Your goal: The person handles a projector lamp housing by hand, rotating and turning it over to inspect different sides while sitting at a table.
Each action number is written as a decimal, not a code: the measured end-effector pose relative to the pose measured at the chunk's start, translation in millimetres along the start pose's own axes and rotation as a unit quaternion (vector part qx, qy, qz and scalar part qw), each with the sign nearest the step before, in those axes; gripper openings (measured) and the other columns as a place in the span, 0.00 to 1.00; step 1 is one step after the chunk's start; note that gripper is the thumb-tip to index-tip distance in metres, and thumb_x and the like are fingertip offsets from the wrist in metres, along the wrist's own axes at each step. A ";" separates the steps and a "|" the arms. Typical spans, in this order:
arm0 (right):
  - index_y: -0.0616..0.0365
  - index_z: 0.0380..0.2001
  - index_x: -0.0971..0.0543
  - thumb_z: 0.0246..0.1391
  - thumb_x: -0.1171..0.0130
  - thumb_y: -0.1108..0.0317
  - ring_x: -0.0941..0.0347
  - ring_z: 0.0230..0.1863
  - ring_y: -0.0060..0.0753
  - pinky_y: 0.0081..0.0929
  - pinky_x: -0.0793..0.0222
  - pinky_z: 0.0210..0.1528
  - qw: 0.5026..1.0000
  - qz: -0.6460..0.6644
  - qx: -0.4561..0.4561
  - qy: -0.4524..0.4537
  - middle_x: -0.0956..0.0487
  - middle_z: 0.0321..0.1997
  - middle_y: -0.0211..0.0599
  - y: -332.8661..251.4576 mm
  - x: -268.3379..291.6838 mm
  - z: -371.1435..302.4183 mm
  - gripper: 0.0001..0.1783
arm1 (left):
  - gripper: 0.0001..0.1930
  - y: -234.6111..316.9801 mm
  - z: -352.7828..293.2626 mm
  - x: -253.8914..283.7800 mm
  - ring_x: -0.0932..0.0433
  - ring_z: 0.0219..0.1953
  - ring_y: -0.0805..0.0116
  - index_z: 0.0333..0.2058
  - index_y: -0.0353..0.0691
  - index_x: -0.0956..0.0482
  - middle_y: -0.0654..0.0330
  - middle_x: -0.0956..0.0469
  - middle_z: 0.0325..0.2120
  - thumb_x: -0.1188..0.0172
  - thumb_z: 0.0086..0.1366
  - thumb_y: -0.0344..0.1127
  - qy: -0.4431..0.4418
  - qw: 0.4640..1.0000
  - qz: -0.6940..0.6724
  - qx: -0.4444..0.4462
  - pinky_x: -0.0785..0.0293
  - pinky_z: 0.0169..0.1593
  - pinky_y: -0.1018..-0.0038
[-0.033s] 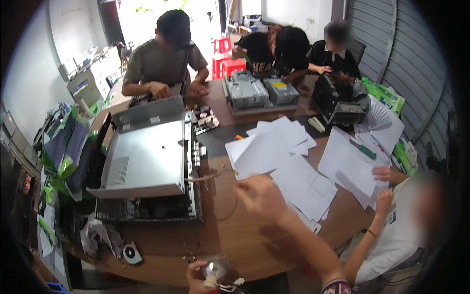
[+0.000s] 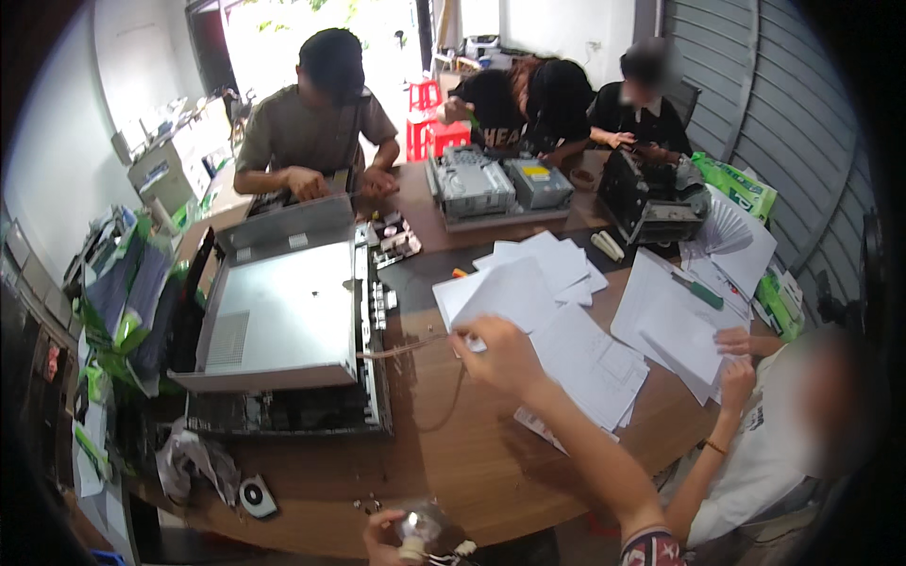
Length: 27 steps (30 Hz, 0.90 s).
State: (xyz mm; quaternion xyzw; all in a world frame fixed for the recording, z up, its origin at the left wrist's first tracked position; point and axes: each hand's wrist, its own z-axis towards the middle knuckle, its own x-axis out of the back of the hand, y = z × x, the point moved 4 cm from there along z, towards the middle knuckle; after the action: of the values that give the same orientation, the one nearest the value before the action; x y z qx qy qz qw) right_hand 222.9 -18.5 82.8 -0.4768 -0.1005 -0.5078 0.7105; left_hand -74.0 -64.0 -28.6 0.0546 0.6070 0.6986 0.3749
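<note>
My right hand (image 2: 505, 354) reaches over the middle of the table, its thumb and forefinger pinched at the end of a thin brown cord (image 2: 404, 349). The cord runs left to the edge of a large open metal casing (image 2: 283, 302), which lies on a dark frame (image 2: 274, 415). Near the front edge of the table my left hand (image 2: 382, 540) is closed around a round, shiny, clear lamp (image 2: 420, 525) with a cream base. Wires and a white plug (image 2: 464, 547) trail from its base. Part of the left hand is cut off by the lower edge.
White papers (image 2: 585, 363) are spread right of my hand. A green-handled tool (image 2: 706, 295) lies on them, near another person's hands (image 2: 741, 358). A dismantled device (image 2: 491, 189) and a black unit (image 2: 651, 198) stand farther back. A crumpled bag (image 2: 198, 462) and white fan-like part (image 2: 257, 495) lie front left.
My right hand has moved slightly up, and its fingertips now meet the end of the cord. My left hand with the lamp is slightly lower and to the right in the picture.
</note>
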 end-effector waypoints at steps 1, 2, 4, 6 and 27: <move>0.61 0.33 0.20 0.50 0.40 0.64 0.24 0.38 0.45 0.40 0.30 0.43 0.998 -0.044 -0.004 0.033 0.21 0.34 0.45 26.8 -3.8 25.0 0.11 | 0.25 -4.2 -1.4 2.7 0.23 0.48 0.51 0.53 0.43 0.33 0.44 0.26 0.49 0.33 0.58 0.31 -0.039 0.999 0.021 0.021 0.23 0.50 0.59; 0.61 0.32 0.19 0.53 0.40 0.60 0.25 0.40 0.46 0.40 0.31 0.45 0.990 -0.109 0.019 0.083 0.21 0.35 0.43 51.3 3.0 43.2 0.14 | 0.26 -3.6 -4.2 -2.2 0.24 0.49 0.49 0.53 0.43 0.32 0.44 0.26 0.49 0.33 0.58 0.30 -0.084 0.994 0.053 0.035 0.23 0.50 0.58; 0.60 0.33 0.19 0.55 0.44 0.57 0.25 0.42 0.45 0.40 0.33 0.47 0.962 -0.271 -0.039 -0.005 0.22 0.38 0.44 80.7 -31.2 88.0 0.16 | 0.26 -1.2 -6.7 -6.6 0.24 0.49 0.50 0.53 0.43 0.32 0.43 0.26 0.49 0.33 0.57 0.29 -0.057 0.993 0.077 0.073 0.23 0.50 0.58; 0.57 0.37 0.18 0.54 0.43 0.59 0.27 0.49 0.41 0.38 0.35 0.49 0.938 -0.327 -0.103 -0.053 0.23 0.44 0.43 96.6 -62.3 114.9 0.15 | 0.26 -0.2 -10.5 -10.0 0.23 0.49 0.50 0.53 0.43 0.32 0.43 0.26 0.49 0.33 0.57 0.29 -0.021 0.992 0.087 0.093 0.23 0.49 0.59; 0.63 0.43 0.31 0.61 0.47 0.71 0.24 0.33 0.32 0.27 0.25 0.37 0.913 0.089 -0.086 0.388 0.23 0.37 0.43 -18.2 139.0 -112.2 0.09 | 0.23 15.7 -21.6 -7.9 0.23 0.48 0.54 0.54 0.43 0.33 0.41 0.27 0.51 0.39 0.60 0.26 -0.029 0.989 0.106 0.096 0.22 0.46 0.64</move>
State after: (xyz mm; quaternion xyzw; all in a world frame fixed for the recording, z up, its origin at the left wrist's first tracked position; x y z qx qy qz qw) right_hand 234.2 -193.5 121.4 -0.3083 0.2701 -0.5939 0.6923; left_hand -87.0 -85.8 -17.2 0.1745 0.6513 0.6706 0.3092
